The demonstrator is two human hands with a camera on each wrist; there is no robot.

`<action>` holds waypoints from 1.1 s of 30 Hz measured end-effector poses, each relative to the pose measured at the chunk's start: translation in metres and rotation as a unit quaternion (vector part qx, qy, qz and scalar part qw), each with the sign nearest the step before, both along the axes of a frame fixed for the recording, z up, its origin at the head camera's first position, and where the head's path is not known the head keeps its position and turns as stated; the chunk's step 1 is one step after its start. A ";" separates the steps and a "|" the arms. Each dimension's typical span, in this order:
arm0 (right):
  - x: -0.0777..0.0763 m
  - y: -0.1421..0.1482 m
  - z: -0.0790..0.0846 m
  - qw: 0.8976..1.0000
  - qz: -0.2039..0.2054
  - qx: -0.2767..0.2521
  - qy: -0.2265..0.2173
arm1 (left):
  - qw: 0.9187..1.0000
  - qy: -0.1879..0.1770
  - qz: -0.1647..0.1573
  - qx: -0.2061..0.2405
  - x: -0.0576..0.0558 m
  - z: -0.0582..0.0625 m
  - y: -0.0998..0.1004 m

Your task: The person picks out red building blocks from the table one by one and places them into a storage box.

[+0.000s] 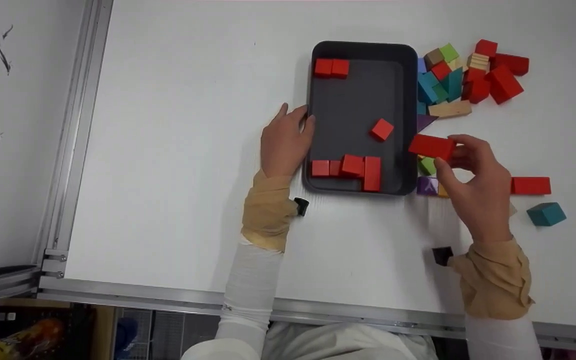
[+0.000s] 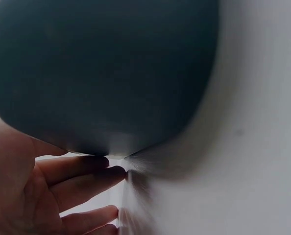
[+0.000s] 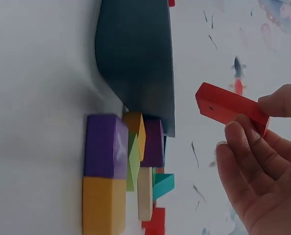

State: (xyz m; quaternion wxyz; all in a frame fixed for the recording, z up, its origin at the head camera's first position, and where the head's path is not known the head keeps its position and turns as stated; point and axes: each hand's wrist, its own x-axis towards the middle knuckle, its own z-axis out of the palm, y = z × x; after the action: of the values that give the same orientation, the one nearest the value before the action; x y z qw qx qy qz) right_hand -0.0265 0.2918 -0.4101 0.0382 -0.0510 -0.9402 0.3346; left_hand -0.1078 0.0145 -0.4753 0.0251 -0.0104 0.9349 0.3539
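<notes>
My right hand (image 1: 483,185) pinches a long red block (image 1: 432,146) between thumb and fingers, raised beside the right rim of the dark grey tray (image 1: 360,192). In the right wrist view the red block (image 3: 229,105) is seen above the table, gripped at one end. My left hand (image 1: 287,144) rests against the tray's left side, its fingers fairly straight; the left wrist view shows the fingers (image 2: 82,183) under the curved tray wall (image 2: 106,73). Inside the tray, two red cubes (image 1: 332,68) sit at the far left corner, one red cube (image 1: 381,129) lies alone, and several red blocks (image 1: 352,165) line the near edge.
Right of the tray lies a pile of mixed coloured blocks (image 1: 440,82), with several red blocks (image 1: 505,84) beyond. A purple block (image 1: 427,185) stands near the tray's near right corner. Further right are a red block (image 1: 531,185) and a teal block (image 1: 546,214). A metal rail (image 1: 168,297) edges the table.
</notes>
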 end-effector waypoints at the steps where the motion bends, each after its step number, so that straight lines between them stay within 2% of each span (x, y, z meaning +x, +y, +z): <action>1: -0.001 -0.004 -0.001 1.000 0.014 0.005 0.004 | 1.000 -0.001 0.000 0.001 0.000 0.001 0.000; 5: -0.003 -0.014 -0.005 0.998 0.052 0.031 0.000 | 1.000 -0.008 -0.001 0.005 0.000 0.001 0.000; 12: -0.006 -0.023 -0.012 0.993 0.088 0.064 -0.035 | 1.000 -0.007 0.000 0.006 0.000 0.001 0.001; 24: -0.008 -0.031 -0.018 0.981 0.120 0.092 -0.117 | 1.000 -0.011 0.001 0.008 -0.001 0.000 -0.001; 28: -0.009 -0.033 -0.020 0.977 0.131 0.110 -0.123 | 1.000 -0.008 0.002 0.008 -0.001 -0.001 -0.001; 33: -0.008 -0.033 -0.024 0.976 0.133 0.130 -0.110 | 1.000 -0.001 0.002 0.004 0.000 -0.001 0.000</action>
State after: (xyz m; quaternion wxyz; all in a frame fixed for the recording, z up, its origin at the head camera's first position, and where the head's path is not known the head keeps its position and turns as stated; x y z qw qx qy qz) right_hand -0.0347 0.2584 -0.4338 -0.1040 0.0439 -0.9725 0.2036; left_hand -0.1081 0.0141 -0.4764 0.0255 -0.0125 0.9334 0.3577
